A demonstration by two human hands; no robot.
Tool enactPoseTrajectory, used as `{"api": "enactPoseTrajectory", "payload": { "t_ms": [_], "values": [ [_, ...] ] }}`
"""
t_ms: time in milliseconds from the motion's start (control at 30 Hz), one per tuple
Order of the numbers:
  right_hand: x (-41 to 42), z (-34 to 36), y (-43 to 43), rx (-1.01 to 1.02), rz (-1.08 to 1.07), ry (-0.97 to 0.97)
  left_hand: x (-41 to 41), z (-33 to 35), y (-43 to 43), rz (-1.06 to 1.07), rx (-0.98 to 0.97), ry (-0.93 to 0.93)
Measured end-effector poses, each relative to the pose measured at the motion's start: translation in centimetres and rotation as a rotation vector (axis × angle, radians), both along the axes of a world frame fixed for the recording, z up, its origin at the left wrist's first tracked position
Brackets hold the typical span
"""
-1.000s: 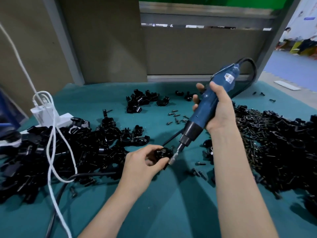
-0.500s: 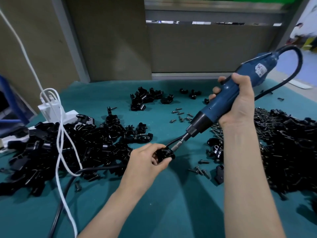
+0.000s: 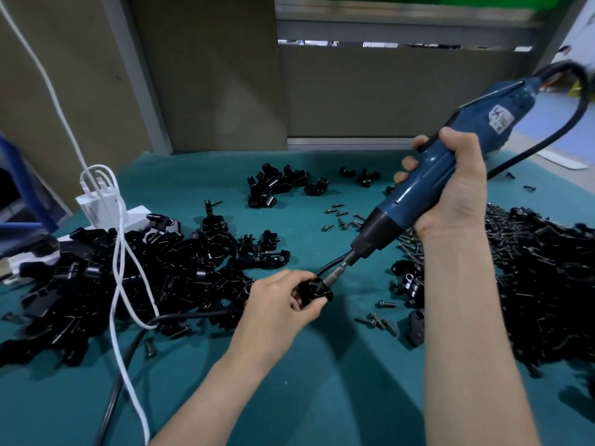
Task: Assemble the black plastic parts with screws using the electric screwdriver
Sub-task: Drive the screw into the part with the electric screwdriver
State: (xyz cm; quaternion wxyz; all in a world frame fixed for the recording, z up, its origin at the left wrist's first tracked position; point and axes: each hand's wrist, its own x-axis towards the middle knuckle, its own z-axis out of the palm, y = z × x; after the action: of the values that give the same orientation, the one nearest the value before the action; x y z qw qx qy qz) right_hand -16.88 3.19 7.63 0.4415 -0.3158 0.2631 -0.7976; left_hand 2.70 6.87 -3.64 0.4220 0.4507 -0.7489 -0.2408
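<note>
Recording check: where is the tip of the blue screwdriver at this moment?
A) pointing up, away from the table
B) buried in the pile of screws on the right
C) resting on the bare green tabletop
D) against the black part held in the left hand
D: the right hand grips the screwdriver angled downward, and its tip meets the black part pinched in the left hand.

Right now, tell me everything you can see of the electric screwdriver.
The electric screwdriver has a slim blue, plastic-looking body with a white label near the rear, a black nose collar and a metal bit. A black cable leaves its rear end. It is tilted, tip down to the left, off the table. The right hand grips its middle; the bit tip meets the black part pinched in the left hand.
</note>
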Motion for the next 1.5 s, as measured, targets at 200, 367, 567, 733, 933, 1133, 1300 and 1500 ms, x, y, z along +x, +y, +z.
{"api": "enactPoseTrajectory", "payload": {
  "t_ms": [200,367,567,733,933,1133,1300,1500],
  "values": [
    [0.9,0.4,0.2,-0.016,0.025,0.042,0.1,-0.1,0.1,-0.029,-0.002,-0.022],
    [0.8,0.5,0.3,-0.032,0.065,0.094,0.0,-0.1,0.2,-0.056,-0.005,-0.026],
    [1.2,0.6,0.4,-0.07,0.107,0.119,0.2,-0.1,0.1,-0.062,-0.011,-0.034],
    [1.1,0.4,0.6,-0.125,0.159,0.058,0.6,0.1,-0.2,-0.027,0.004,0.009],
    [1.2,-0.2,0.5,-0.119,0.29,0.123,0.6,0.3,-0.2,-0.206,0.38,0.012],
    [0.7,-2.0,-0.5,-0.243,0.705,-0.162,1.2,0.4,0.0,-0.523,0.864,0.122],
    [-0.2,-3.4,-1.3,-0.259,0.794,-0.447,1.0,0.3,0.3,-0.714,1.11,0.368],
    [-0.6,-4.0,-1.8,-0.216,0.719,-0.501,1.0,0.2,-0.1,-0.785,1.137,0.471]
  ]
}}
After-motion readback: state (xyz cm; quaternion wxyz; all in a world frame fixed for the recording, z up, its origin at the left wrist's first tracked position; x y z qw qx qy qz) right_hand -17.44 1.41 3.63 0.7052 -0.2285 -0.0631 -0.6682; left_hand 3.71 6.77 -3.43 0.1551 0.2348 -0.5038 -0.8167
